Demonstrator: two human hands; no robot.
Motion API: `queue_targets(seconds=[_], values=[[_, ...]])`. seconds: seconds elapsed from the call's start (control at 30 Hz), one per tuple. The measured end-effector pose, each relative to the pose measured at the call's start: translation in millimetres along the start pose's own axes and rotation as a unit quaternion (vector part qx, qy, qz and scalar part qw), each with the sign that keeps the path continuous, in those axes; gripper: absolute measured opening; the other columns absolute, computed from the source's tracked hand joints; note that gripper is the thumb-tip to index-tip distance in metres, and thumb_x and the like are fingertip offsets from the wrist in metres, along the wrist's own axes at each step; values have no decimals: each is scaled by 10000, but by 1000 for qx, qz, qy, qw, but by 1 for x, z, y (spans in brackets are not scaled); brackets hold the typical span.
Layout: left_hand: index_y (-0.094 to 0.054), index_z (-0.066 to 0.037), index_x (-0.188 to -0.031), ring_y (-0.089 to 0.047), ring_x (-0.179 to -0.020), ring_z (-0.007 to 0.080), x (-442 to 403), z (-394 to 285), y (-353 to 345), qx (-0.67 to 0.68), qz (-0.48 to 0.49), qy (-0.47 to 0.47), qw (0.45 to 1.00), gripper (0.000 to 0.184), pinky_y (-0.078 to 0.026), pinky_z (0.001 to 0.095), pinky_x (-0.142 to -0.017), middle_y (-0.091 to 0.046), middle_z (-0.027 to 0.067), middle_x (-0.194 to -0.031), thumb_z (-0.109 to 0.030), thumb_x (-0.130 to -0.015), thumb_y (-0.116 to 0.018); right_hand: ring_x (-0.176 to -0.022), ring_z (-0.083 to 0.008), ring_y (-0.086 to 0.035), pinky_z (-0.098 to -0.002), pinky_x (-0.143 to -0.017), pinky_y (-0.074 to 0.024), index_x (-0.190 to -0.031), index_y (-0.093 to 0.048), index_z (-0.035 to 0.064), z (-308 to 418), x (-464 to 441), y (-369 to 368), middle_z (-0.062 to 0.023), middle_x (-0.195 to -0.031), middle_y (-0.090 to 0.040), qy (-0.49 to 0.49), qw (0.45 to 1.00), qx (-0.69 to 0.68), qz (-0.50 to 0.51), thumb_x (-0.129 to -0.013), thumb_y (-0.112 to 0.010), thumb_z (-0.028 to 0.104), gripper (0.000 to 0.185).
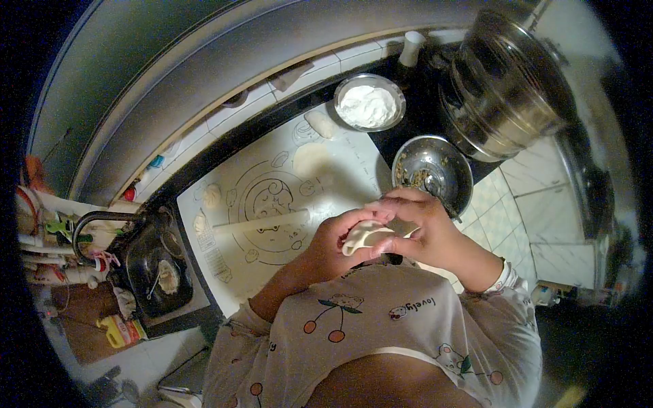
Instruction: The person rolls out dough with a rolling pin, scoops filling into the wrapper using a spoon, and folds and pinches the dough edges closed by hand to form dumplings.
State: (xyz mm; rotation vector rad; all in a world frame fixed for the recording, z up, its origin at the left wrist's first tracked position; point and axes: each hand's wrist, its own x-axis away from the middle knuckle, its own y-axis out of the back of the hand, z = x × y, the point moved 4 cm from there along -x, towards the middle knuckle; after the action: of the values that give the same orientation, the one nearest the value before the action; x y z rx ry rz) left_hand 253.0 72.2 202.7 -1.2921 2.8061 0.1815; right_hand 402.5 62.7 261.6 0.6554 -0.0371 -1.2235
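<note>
Close to my chest, both hands hold a pale dough wrapper (367, 236) folded into a curve. My left hand (338, 239) cups its left side, fingers wrapped beneath it. My right hand (422, 221) pinches the right side and the far edge with thumb and fingers. Whatever is inside the fold is hidden. Beyond the hands, a rolling pin (262, 223) lies across a printed white mat (255, 265). On the mat's far part rest a flat dough round (311, 160) and a dough lump (322, 125); smaller dough pieces (212, 196) sit at its left.
A bowl of white flour (367, 102) stands at the back. Right of the mat is a metal bowl (432, 173) with some chopped filling. A large metal steamer pot (507, 88) stands at the far right. The sink (158, 265) and black faucet (102, 219) are at the left.
</note>
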Motion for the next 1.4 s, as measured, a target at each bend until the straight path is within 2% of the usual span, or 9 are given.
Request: queue_targets(seconds=[0.27, 0.37, 0.4, 0.5, 0.7, 0.8, 0.93, 1.2, 1.4], values=[[-491, -29, -1165, -562, -943, 149, 3, 2, -2, -8, -12, 20, 1000, 491, -451, 277, -816, -582, 98, -1061, -88, -733, -718, -814, -247, -606, -337, -721, -487, -947, -680, 95, -14, 13, 4, -103, -879, -629, -16, 1000, -21, 7, -721, -730, 178, 246], [-494, -36, -1162, -562, -945, 147, 0, -2, -4, 24, -18, 9, 1000, 458, -449, 274, -820, -580, 96, -1063, -70, -749, -687, -789, -238, -608, -323, -717, -485, -910, -692, 92, -12, 15, 14, -85, -852, -639, -55, 996, -29, -60, -716, -736, 169, 213], [-494, -38, -1162, -561, -949, 148, 1, -1, -5, 45, -22, 24, 998, 447, -449, 273, -822, -579, 94, -1063, -65, -754, -676, -765, -231, -605, -312, -710, -481, -896, -694, 90, -18, 20, 15, -77, -834, -639, -19, 996, 17, -91, -718, -735, 157, 195], [-495, -39, -1160, -559, -967, 151, 4, 0, -10, 72, -34, 43, 996, 427, -447, 276, -836, -577, 94, -1067, -56, -764, -654, -776, -231, -606, -323, -712, -479, -919, -691, 96, -26, 28, 11, -84, -849, -637, -40, 998, -27, -26, -730, -726, 166, 205], [-493, -33, -1158, -558, -996, 161, 3, 0, -9, 53, -38, 35, 997, 425, -444, 286, -855, -577, 97, -1073, -52, -764, -649, -802, -228, -611, -328, -715, -478, -889, -690, 81, -22, 27, 11, -75, -834, -642, -53, 997, -26, -49, -774, -687, 166, 143], [-493, -32, -1158, -558, -1000, 165, 3, 0, -9, 66, -46, 35, 996, 426, -445, 290, -858, -578, 98, -1076, -54, -763, -651, -781, -203, -620, -305, -706, -481, -870, -683, 50, -24, 29, 14, -71, -814, -652, -43, 988, -8, -148, -782, -683, 143, 127], [-490, -30, -1161, -558, -1004, 166, 3, 2, -10, 67, -44, 41, 996, 426, -445, 295, -864, -579, 96, -1080, -55, -767, -650, -742, -169, -626, -280, -686, -482, -867, -676, 27, -28, 38, 12, -81, -801, -662, -134, 986, -76, -59, -790, -673, 97, 104], [-416, -36, -1236, -551, -996, 162, 0, 1, -14, 136, -48, 83, 986, 502, -442, 292, -862, -554, 99, -1085, -57, -785, -635, -755, -179, -618, -288, -700, -479, -916, -668, 27, -34, 43, 9, -89, -818, -655, -130, 989, -23, -68, -787, -671, 102, 149], [-373, -29, -1267, -538, -1010, 169, 0, 4, -11, 103, 26, 118, 987, 562, -436, 296, -871, -529, 104, -1120, -53, -776, -645, -852, -252, -602, -325, -733, -481, -1032, -645, 58, -20, 21, 15, -119, -947, -622, 20, 999, 11, -24, -748, -702, 150, 305]])
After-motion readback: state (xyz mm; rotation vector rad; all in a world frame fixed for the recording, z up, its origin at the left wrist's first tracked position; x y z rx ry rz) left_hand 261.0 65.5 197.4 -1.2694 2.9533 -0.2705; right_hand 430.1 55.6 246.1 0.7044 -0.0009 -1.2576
